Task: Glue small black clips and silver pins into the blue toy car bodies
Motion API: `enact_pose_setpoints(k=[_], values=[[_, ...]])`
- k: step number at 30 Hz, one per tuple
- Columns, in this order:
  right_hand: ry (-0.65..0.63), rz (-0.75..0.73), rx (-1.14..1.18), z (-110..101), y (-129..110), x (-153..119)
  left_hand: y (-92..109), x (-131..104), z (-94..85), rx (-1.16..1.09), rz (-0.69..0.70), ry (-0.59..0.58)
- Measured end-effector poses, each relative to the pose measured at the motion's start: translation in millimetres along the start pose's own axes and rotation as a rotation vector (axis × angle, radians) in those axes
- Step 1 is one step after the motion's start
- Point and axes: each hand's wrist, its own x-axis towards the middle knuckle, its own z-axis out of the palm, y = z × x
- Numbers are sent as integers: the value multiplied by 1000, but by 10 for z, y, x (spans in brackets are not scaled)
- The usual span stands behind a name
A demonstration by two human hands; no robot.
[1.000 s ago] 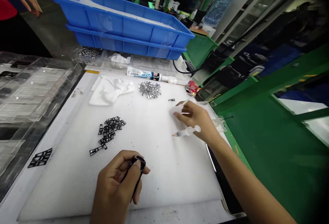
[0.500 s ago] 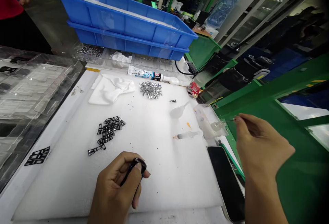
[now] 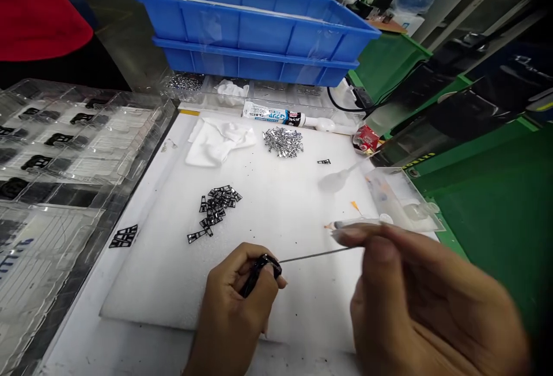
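Note:
My left hand (image 3: pixel 244 301) is closed around a glossy black part (image 3: pixel 259 272) over the near edge of the white foam mat (image 3: pixel 164 284). Between the thumb and fingers of my right hand (image 3: pixel 415 301) is a thin needle-like rod (image 3: pixel 319 255), its tip at or close to the black part; whether they touch is hard to tell. Black frame-shaped pieces (image 3: pixel 220 203) lie in a heap beyond my left hand. Farther back is a pile of small silver pieces (image 3: pixel 283 141). A syringe (image 3: pixel 345 224) lies partly behind my right hand.
Stacked blue bins (image 3: pixel 259 36) stand at the back, behind a glue tube (image 3: pixel 276 116) and a white cloth (image 3: pixel 218 141). Clear trays (image 3: pixel 95 163) fill the left side. A clear box (image 3: pixel 406 200) sits at the right. A person in red (image 3: pixel 38 13) is at the upper left.
My right hand has moved left from beside the clear box, bringing the thin rod to the black part. My left hand keeps its grip. The whole view has shifted.

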Motion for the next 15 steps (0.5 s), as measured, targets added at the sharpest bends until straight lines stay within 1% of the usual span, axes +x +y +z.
enact_pose_setpoints(k=[2, 4, 7, 10, 12, 15], values=[[3, -34, 51, 165, -52, -26, 0, 0, 1, 5, 8, -7], [-72, -49, 39, 235, -47, -3, 1, -3, 4, -4, 3, -7], [-166, -58, -52, 223, -10, 51, 3, -8, 10, -21, -13, 6], [-196, -47, -67, 190, 7, 54, 1, -11, 8, -16, -12, 3], [-165, -50, -32, 168, 5, 22, 0, -9, 2, -9, -9, -1], [-52, -45, -43, 125, 2, -44, -1, -5, -7, -13, -2, -2]])
